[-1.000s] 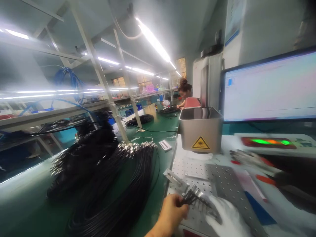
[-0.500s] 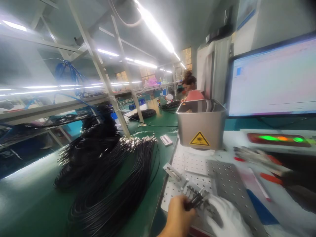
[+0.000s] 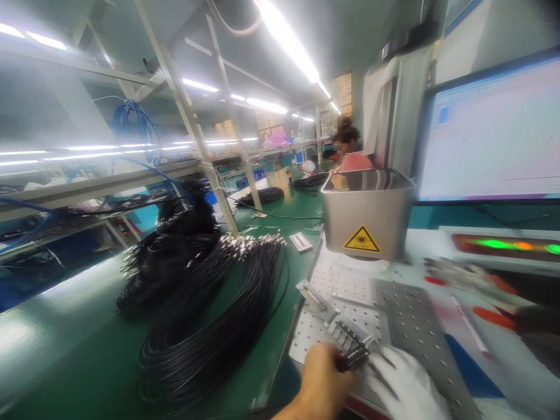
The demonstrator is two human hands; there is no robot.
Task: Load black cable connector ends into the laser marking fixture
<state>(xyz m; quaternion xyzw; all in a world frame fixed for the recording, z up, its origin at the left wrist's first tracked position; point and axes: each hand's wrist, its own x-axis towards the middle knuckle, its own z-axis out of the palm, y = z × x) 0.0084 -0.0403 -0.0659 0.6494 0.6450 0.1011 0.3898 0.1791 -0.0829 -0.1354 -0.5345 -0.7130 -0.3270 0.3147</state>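
The bare left hand has its grip closed around several short black cable ends, bunched side by side between thumb and fingers at the near end of a slotted metal fixture. The white-gloved right hand lies just beside them, fingers spread toward their silvery tips; whether its grip has hold of anything, I cannot tell. Keeping the cables bunched this way probably lets their tips line up with the fixture's slots, and the glove may be there to keep the bright metal clean. The cable ends look dark, slim and smooth, with pale metal at the tips, though blur hides finer detail. The fixture lies slantwise on a white perforated plate, whose rows of holes would suit locating such parts. A grey perforated plate lies next to it, and behind both stands a metal housing bearing a yellow laser-warning label. To the left, on the green bench, a long looped bundle of black cables has its silvery ends gathered at the far side, presumably for easy picking, near a darker heap of cables.
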